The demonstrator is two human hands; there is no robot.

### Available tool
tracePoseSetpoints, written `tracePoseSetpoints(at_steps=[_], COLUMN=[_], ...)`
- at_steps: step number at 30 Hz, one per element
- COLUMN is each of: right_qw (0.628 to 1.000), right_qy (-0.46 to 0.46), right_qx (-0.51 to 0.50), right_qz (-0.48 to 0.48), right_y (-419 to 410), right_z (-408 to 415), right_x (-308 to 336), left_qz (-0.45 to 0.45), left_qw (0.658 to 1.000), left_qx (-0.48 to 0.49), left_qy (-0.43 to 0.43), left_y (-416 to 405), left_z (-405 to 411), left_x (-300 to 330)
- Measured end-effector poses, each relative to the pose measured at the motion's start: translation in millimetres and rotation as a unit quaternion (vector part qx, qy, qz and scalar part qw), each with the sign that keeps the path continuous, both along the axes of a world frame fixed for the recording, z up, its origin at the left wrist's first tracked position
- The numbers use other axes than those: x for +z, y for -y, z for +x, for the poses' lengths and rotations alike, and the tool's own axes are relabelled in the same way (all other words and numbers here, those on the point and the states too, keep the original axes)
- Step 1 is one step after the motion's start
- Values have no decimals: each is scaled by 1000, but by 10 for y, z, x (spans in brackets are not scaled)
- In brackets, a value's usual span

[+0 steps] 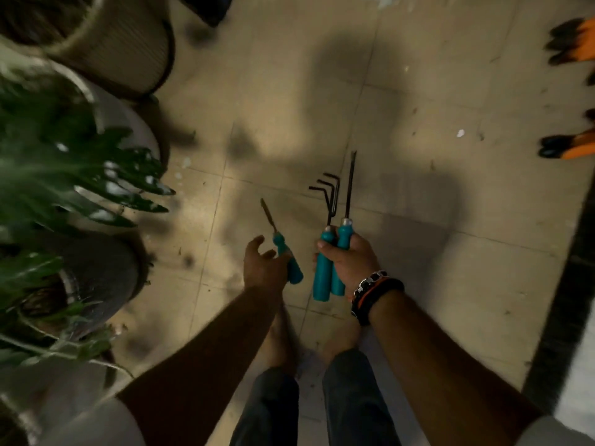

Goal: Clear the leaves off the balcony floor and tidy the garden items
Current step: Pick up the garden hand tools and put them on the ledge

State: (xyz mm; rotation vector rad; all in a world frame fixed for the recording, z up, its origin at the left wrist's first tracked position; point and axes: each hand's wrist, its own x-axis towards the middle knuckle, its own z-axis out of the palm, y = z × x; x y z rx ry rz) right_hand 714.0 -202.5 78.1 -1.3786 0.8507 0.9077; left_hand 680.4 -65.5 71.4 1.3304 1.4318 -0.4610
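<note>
My right hand (pixel 349 263) grips two garden tools by their teal handles: a small three-pronged rake (pixel 329 201) and a long thin weeder (pixel 349 188), both pointing away from me. My left hand (pixel 262 263) holds a third teal-handled tool (pixel 283 252), a narrow trowel or blade, its tip pointing up and left. Both hands are above the beige tiled balcony floor (pixel 402 107), over my bare feet. Small dark bits of leaf and dirt lie scattered on the tiles.
Several plant pots line the left side, among them a ribbed beige pot (pixel 122 49) and a leafy green plant (pixel 64 162). Orange and black gloves (pixel 570 43) lie at the right edge. A dark border strip (pixel 560 317) runs along the right.
</note>
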Motion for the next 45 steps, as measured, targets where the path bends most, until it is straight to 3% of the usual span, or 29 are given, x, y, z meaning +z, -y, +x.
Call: tracePoseSetpoints(at_steps=[5,14,22,30,35,40,45], right_qw=[997,995,986,967,936,876,801], right_qy=[17,89,130,170,178,208,245], right_qx=[40,2,-99,-187,-305,-435,-546], right_qz=[-59,-48,-6,-12,-1,17,15], right_y=[141,426,603,508,355,217,204], right_z=[98,79,-320,-879,-1197,-1723,-2291], right_x=[1014,3461,5190,5780,5964,6181,6353], left_qz=[-128,-136,-188,-229,-261,-289,-320], left_qw=[990,955,914,878,846,782,687], left_qx=[-13,-220,-291,-361,-417,-515,-627], left_qy=[62,144,210,215,204,200,178], left_y=[378,454,517,520,503,542,746], left_z=[51,225,13,-242,-324,-519,-785], left_x=[1294,3609,5236,5851,6118,6403,6554])
